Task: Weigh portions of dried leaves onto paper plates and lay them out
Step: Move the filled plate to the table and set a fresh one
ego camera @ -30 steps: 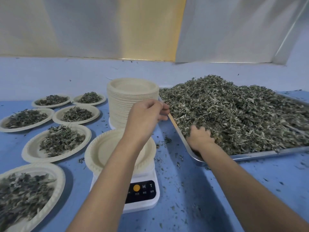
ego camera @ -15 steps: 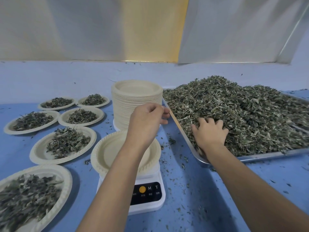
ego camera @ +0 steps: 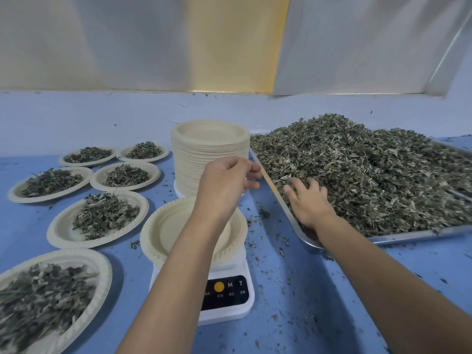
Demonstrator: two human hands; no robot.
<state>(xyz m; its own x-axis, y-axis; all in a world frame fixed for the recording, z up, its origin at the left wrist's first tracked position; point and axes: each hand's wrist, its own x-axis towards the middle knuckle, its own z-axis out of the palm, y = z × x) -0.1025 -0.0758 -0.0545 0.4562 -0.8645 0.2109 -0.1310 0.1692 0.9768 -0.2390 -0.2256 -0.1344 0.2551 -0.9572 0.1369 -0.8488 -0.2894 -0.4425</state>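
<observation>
The right hand [ego camera: 309, 200] lies palm down on the near left corner of the heap of dried leaves [ego camera: 357, 169], fingers spread and relaxed, the tips sunk a little into the pile. The heap fills a metal tray [ego camera: 408, 235] at about two o'clock from the scale [ego camera: 229, 297].

The left hand [ego camera: 227, 185] hangs in the air at twelve o'clock from the scale, in front of the stack of paper plates [ego camera: 209, 154], with its fingertips close to the tray's left rim. Its fingers are curled with thumb and forefinger drawn together; from here I can't tell whether anything is pinched between them.

The white scale sits on the blue tabletop [ego camera: 293, 290] and carries an empty paper plate [ego camera: 178, 226], partly hidden by the left forearm. The tall stack stands just behind it.

Six filled plates are laid out from eight to eleven o'clock of the scale: the nearest plate [ego camera: 97, 267] at the bottom left, another plate [ego camera: 61, 233] just beside the scale's plate, and four smaller-looking ones in two rows behind. Crumbs of leaf are scattered over the tabletop between scale and tray.
</observation>
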